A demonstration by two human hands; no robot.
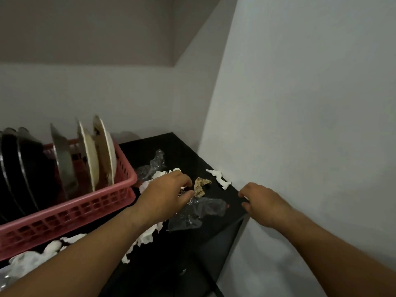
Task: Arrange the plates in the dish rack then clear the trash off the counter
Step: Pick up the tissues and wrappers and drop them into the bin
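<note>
**A:** ok so going left to right, where's everything at?

**B:** far left, the pink dish rack [85,202] sits on the black table [182,254] with the plates standing on edge in it. Dark plates [19,168] at the left end, a metal plate [63,159] in the middle, white plates [102,151] at the right end. White tissue [32,258] lies in front of the rack.

**A:** and the hands?

**B:** left hand [165,196] is down in the trash just right of the rack, fingers curled, thumb tip against the brown paper wad [200,186]. Can't tell if its grip really has hold of anything. Clear plastic wrap [203,209] lies just beside it, a second plastic piece [157,162] behind. A tissue strip [218,177] sits by the wall [300,125]. Right hand [263,202] rests its fingertips on the table's right edge at the wall, grip loosely curled, holding nothing I can see.
</note>
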